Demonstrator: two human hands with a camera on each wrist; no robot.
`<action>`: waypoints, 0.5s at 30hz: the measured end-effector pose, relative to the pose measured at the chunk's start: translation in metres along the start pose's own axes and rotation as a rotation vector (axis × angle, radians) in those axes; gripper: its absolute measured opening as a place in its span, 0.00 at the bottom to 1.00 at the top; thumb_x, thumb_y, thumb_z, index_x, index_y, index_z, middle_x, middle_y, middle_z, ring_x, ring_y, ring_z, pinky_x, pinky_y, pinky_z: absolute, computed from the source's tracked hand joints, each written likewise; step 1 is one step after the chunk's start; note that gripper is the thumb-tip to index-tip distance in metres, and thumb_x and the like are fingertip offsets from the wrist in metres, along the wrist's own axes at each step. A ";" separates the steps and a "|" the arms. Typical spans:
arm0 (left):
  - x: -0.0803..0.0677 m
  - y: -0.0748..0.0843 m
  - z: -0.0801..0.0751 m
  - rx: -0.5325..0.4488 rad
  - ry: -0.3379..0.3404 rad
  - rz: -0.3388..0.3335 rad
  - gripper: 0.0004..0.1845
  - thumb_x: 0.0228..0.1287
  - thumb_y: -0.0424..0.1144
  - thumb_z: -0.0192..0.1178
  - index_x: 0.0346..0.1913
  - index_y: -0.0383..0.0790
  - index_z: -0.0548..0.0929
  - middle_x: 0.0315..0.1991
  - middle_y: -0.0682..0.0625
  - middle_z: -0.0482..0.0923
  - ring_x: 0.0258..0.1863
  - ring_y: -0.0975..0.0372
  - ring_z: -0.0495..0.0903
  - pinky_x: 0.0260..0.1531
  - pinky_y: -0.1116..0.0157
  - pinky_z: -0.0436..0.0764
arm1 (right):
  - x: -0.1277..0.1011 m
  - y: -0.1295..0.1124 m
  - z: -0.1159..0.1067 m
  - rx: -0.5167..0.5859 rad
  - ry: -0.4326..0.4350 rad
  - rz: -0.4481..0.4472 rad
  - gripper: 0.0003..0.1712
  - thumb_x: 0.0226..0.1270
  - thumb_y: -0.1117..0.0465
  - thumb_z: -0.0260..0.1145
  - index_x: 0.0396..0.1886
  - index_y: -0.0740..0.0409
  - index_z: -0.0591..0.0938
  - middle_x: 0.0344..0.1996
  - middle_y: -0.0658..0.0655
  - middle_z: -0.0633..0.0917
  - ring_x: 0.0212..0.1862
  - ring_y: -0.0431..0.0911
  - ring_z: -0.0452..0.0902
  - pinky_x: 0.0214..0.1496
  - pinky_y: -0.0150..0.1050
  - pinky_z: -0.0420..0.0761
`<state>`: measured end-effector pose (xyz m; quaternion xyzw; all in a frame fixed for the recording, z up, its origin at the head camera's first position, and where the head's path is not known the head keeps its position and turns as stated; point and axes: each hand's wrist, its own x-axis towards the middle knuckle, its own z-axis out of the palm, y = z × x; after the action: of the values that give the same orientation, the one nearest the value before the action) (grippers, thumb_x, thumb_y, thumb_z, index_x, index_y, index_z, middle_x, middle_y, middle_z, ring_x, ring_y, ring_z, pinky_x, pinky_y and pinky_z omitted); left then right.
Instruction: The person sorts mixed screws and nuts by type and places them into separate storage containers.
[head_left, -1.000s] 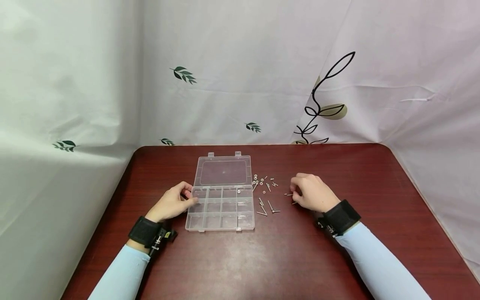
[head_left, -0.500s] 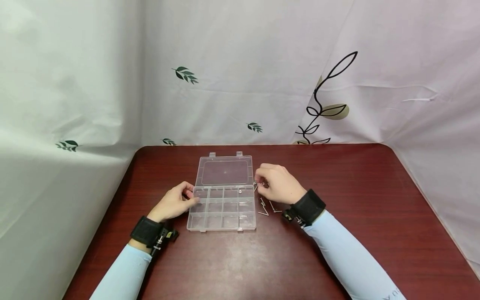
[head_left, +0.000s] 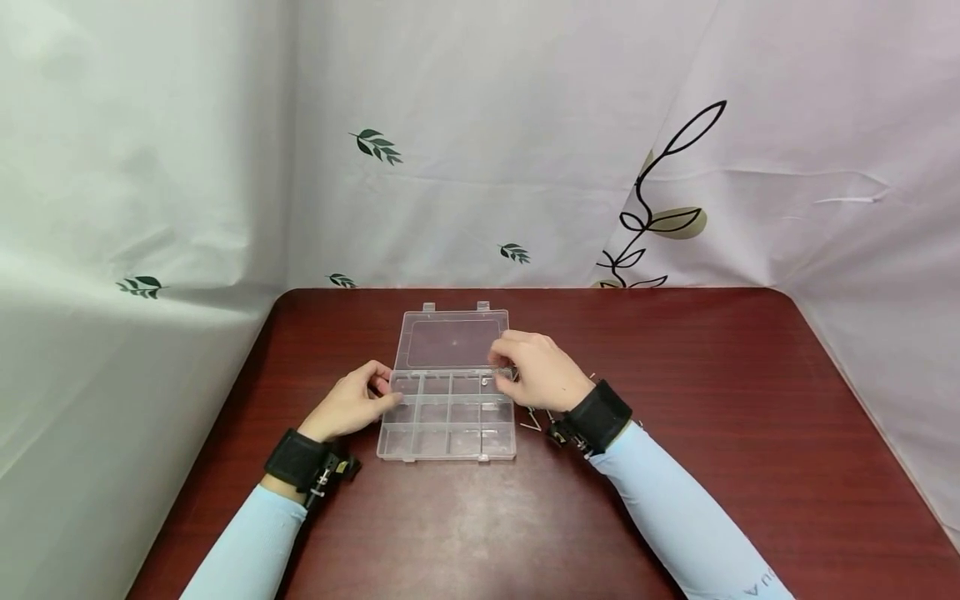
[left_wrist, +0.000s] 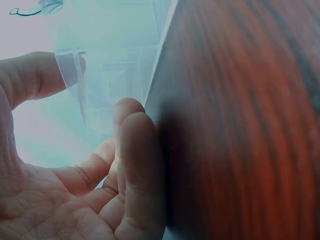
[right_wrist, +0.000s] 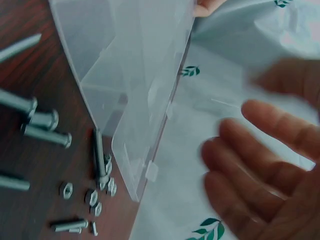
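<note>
So the left hand [head_left: 351, 408] was parked at the left edge of the clear plastic organizer box [head_left: 447, 417], thumb on the rim and fingers curled against its side, kind of steadying it. The box sat open in the middle of the dark red table [head_left: 712, 400], lid laid flat behind the compartments. Over its top right corner the right hand [head_left: 536, 373] hovered with fingertips pinched on a small silver screw [head_left: 489, 381], right above the upper right compartment. Just right of the box there was a loose pile of bolts and nuts [right_wrist: 75, 165] on the tabletop, mostly hidden under that wrist from the head view. Leaf-print white curtain [head_left: 450, 167] behind everything
</note>
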<state>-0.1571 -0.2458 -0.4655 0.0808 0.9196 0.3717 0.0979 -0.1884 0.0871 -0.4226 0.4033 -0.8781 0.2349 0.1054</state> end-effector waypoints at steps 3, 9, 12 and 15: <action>0.001 0.002 0.000 0.006 0.001 -0.002 0.21 0.58 0.48 0.68 0.48 0.41 0.75 0.34 0.50 0.75 0.21 0.63 0.73 0.24 0.69 0.73 | -0.008 0.004 -0.002 0.008 -0.078 0.033 0.39 0.56 0.38 0.67 0.65 0.49 0.72 0.58 0.53 0.75 0.56 0.46 0.74 0.56 0.43 0.76; 0.001 0.003 0.000 0.015 0.005 -0.002 0.21 0.57 0.48 0.68 0.48 0.41 0.75 0.34 0.50 0.75 0.21 0.63 0.73 0.25 0.69 0.73 | -0.028 0.024 -0.003 0.007 -0.135 0.090 0.53 0.54 0.27 0.62 0.75 0.45 0.60 0.74 0.56 0.58 0.73 0.52 0.57 0.68 0.52 0.65; 0.000 0.003 0.000 0.012 0.007 0.000 0.21 0.57 0.48 0.68 0.48 0.41 0.75 0.34 0.50 0.75 0.21 0.63 0.74 0.25 0.69 0.73 | -0.038 0.037 -0.004 0.002 -0.120 0.110 0.50 0.54 0.30 0.65 0.72 0.47 0.64 0.72 0.57 0.62 0.71 0.52 0.60 0.68 0.51 0.65; 0.000 0.002 0.000 0.006 0.009 0.004 0.21 0.57 0.48 0.68 0.48 0.41 0.75 0.34 0.49 0.75 0.22 0.63 0.74 0.26 0.69 0.73 | -0.046 0.050 -0.007 -0.009 -0.111 0.127 0.46 0.54 0.36 0.68 0.70 0.50 0.68 0.69 0.58 0.67 0.68 0.52 0.64 0.66 0.51 0.67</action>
<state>-0.1565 -0.2444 -0.4641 0.0811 0.9211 0.3692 0.0930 -0.1960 0.1491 -0.4500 0.3587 -0.9074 0.2146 0.0432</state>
